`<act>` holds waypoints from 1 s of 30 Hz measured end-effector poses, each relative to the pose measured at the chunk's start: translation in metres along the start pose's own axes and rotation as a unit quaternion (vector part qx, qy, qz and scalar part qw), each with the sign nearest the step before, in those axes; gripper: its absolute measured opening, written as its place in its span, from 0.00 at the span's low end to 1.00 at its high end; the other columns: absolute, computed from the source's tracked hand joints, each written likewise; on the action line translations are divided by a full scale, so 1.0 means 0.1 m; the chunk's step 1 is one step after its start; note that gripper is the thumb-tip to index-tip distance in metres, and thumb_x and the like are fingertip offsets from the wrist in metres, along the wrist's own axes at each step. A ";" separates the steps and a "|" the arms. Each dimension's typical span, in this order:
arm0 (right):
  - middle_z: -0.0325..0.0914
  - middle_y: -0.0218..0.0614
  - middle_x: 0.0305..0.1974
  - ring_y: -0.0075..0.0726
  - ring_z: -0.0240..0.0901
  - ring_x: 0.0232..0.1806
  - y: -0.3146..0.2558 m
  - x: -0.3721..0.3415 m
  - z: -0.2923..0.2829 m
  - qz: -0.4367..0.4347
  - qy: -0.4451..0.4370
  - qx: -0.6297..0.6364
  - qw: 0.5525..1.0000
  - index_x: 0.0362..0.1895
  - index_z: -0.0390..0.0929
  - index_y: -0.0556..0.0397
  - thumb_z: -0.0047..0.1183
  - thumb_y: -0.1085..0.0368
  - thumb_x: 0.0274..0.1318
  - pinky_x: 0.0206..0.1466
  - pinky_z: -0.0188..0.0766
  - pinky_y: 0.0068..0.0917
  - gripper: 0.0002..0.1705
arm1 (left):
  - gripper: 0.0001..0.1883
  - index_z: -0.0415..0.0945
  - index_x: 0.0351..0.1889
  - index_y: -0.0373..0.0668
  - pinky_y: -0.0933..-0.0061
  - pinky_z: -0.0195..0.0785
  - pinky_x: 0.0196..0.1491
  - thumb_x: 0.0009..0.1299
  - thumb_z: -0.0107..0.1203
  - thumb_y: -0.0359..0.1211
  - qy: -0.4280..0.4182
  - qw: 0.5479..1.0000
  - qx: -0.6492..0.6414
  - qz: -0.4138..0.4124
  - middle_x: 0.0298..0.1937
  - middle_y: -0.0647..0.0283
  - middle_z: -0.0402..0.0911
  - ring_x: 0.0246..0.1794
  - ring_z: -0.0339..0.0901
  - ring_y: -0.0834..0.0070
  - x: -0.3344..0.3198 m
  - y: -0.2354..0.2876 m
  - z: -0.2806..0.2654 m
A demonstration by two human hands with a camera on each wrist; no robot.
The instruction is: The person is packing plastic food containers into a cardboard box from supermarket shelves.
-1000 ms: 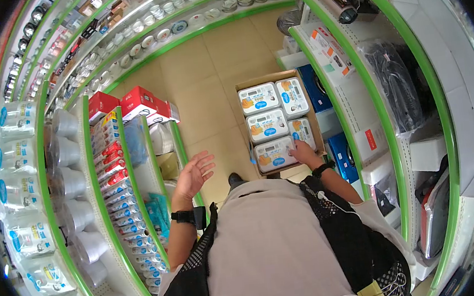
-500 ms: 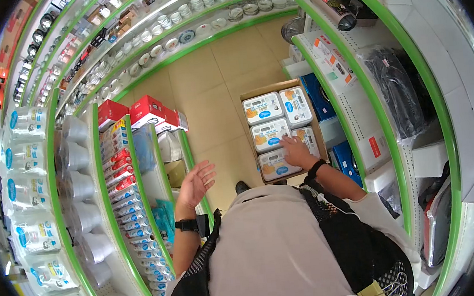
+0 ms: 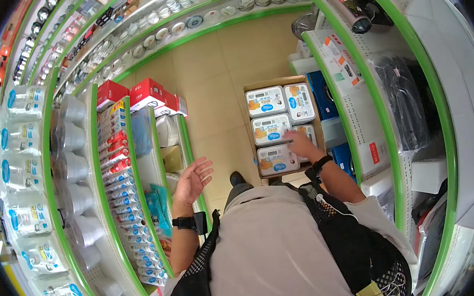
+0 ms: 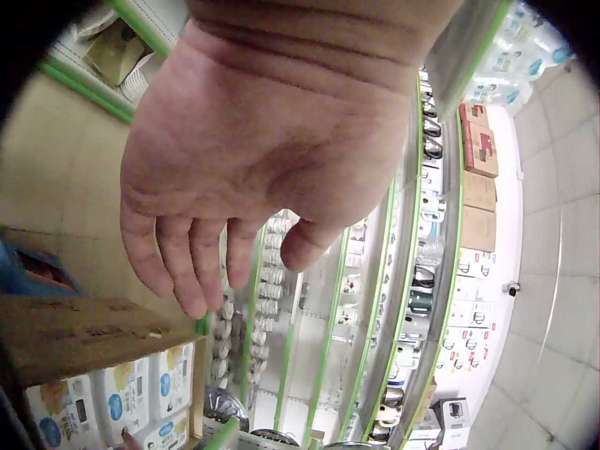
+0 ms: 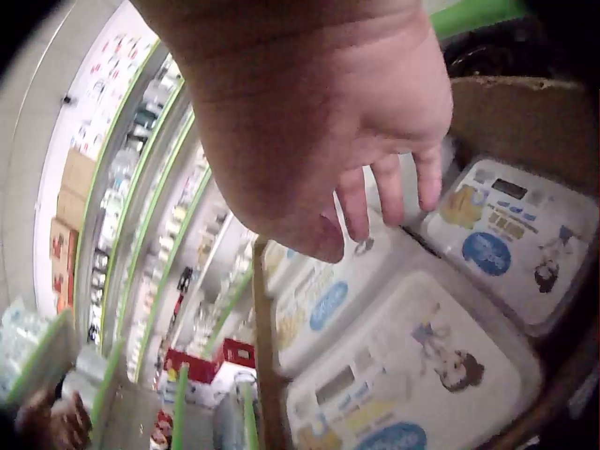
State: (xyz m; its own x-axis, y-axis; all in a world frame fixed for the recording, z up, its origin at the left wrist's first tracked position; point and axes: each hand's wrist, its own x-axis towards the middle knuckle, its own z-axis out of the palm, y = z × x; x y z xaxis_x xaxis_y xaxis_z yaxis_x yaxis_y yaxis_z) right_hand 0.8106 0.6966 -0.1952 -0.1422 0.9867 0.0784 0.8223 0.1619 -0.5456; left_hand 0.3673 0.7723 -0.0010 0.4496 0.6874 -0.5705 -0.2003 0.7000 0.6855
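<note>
Several white rectangular packs (image 3: 266,101) with blue oval labels lie side by side in an uncovered cardboard box (image 3: 317,114). My right hand (image 3: 303,146) reaches over the box's near right part, its fingertips overlapping the right edge of the middle left pack (image 3: 269,130). In the right wrist view the fingers of that hand (image 5: 328,131) point down, spread and fairly straight, over the packs. It partly covers the near right pack (image 3: 310,132). My left hand (image 3: 193,181) is held up left of the box, palm showing and fingers extended, with nothing in it.
Green-edged shelves flank the aisle. Wrapped rolls (image 3: 123,183) and red cartons (image 3: 147,94) are on the left, a blue box (image 3: 322,92) right beside the cardboard box. Bowls and plates (image 3: 194,22) line the far shelves. Tiled floor (image 3: 207,66) lies between.
My right fingertips have moved from the nearest left pack forward to the middle left one. The head view has shifted slightly; my left hand stays raised and empty.
</note>
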 end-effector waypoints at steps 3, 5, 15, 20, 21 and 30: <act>0.81 0.46 0.54 0.43 0.80 0.53 0.00 0.08 -0.34 0.288 -0.004 0.327 0.900 0.52 0.82 0.52 0.55 0.74 0.53 0.53 0.77 0.40 0.20 | 0.24 0.70 0.67 0.44 0.65 0.71 0.57 0.80 0.45 0.46 0.015 1.000 -0.027 -0.001 0.62 0.59 0.80 0.55 0.79 0.68 -0.12 -0.11 -0.02; 0.83 0.41 0.48 0.36 0.81 0.45 0.50 0.05 -0.27 0.219 0.164 0.289 0.918 0.50 0.81 0.55 0.56 0.72 0.57 0.49 0.77 0.35 0.15 | 0.23 0.71 0.66 0.44 0.65 0.71 0.57 0.79 0.46 0.45 0.005 0.999 -0.041 0.022 0.62 0.60 0.80 0.55 0.79 0.68 -0.18 -0.13 0.01; 0.82 0.32 0.45 0.29 0.78 0.49 -0.19 -0.44 -0.39 0.239 0.120 0.422 0.866 0.52 0.79 0.54 0.61 0.68 0.64 0.48 0.77 0.26 0.13 | 0.20 0.72 0.64 0.42 0.66 0.71 0.56 0.80 0.45 0.41 -0.014 0.986 -0.129 0.101 0.58 0.62 0.81 0.54 0.79 0.70 -1.07 -0.68 -0.61; 0.82 0.32 0.41 0.25 0.77 0.36 -1.21 -0.34 -0.06 0.144 -0.005 0.430 0.891 0.55 0.78 0.54 0.51 0.64 0.71 0.39 0.72 0.23 0.13 | 0.21 0.72 0.65 0.42 0.67 0.72 0.55 0.81 0.44 0.41 0.054 0.970 -0.160 0.177 0.58 0.60 0.81 0.54 0.79 0.70 -2.28 -1.04 -0.81; 0.82 0.32 0.41 0.25 0.77 0.36 -1.49 -0.30 0.01 0.131 -0.029 0.456 0.880 0.54 0.78 0.54 0.51 0.64 0.72 0.40 0.72 0.23 0.12 | 0.21 0.72 0.65 0.42 0.67 0.72 0.55 0.81 0.44 0.41 0.043 0.968 -0.163 0.184 0.58 0.60 0.81 0.54 0.79 0.70 -2.51 -1.16 -0.92; 0.81 0.32 0.41 0.26 0.78 0.36 -4.12 -0.56 1.09 0.011 -0.201 0.471 0.859 0.55 0.78 0.53 0.51 0.67 0.70 0.40 0.73 0.22 0.12 | 0.20 0.73 0.65 0.44 0.64 0.70 0.60 0.81 0.46 0.41 0.168 0.893 -0.274 0.315 0.59 0.62 0.81 0.55 0.79 0.70 -5.17 -2.84 -1.70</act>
State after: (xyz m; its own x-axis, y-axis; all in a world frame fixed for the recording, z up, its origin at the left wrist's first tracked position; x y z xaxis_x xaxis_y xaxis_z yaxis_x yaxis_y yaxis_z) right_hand 0.4196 0.5728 -0.0656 -0.4667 0.8746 -0.1315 0.0441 -0.1254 -0.9911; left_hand 0.0437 0.2509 0.0221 -0.1700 0.9333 -0.3162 -0.7583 0.0811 0.6469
